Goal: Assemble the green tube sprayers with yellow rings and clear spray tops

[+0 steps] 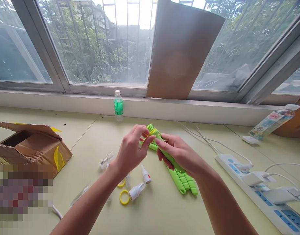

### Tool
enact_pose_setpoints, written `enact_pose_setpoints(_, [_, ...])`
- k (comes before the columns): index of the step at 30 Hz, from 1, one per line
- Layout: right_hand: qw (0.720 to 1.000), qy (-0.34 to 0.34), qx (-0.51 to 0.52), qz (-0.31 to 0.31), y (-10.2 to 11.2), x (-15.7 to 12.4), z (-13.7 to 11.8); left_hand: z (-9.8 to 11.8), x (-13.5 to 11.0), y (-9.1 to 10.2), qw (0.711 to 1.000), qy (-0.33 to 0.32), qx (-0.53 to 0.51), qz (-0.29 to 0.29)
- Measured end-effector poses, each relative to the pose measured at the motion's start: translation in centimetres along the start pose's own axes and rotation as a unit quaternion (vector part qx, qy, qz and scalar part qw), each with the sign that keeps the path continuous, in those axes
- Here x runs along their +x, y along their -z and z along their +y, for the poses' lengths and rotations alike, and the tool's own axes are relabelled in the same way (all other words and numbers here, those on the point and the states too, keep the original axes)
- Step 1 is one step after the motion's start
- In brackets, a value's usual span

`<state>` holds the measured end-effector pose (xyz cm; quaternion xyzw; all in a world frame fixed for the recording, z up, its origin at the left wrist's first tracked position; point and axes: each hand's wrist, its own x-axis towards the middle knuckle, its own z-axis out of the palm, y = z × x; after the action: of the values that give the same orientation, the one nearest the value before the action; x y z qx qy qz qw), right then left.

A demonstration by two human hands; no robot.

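A green plastic tube-like piece [174,162] with a threaded neck is in my right hand [176,148], whose fingers wrap round its body. My left hand [131,145] pinches at the neck, where a yellow ring [153,132] sits around the green plastic. The left fingertips partly hide that ring. Beneath my hands, more green segmented pieces [183,182] lie on the table. Nearer to me are a white nozzle [146,175], a white fitting with a clear threaded end [135,192] and a loose yellow ring [125,197].
Clear threaded tubes [106,160] lie left of centre, partly behind my left arm. An opened cardboard box [42,147] stands at the left. A green-labelled bottle [118,107] is by the window sill. On the right, a power strip [258,192] carries chargers and white cables.
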<state>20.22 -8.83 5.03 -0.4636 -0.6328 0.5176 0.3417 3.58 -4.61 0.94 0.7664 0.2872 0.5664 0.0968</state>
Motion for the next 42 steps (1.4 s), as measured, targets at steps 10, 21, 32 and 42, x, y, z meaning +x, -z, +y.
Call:
enact_pose_setpoints(10, [1.0, -0.002, -0.011, 0.004, -0.02, 0.12, 0.16, -0.05, -0.06, -0.09, 1.0, 0.013, 0.004, 0.0])
enact_pose_setpoints(21, [1.0, -0.005, -0.018, 0.009, -0.22, 0.31, 0.29, -0.12, -0.3, -0.36, 0.999, 0.041, 0.014, -0.01])
enact_pose_setpoints(32, [1.0, -0.005, -0.017, 0.009, -0.38, 0.28, 0.18, 0.05, -0.28, -0.35, 0.998, 0.052, 0.01, -0.018])
enact_pose_setpoints(42, [1.0, -0.006, -0.02, 0.006, -0.28, 0.29, 0.29, 0.07, -0.24, -0.33, 0.998, 0.052, 0.017, -0.023])
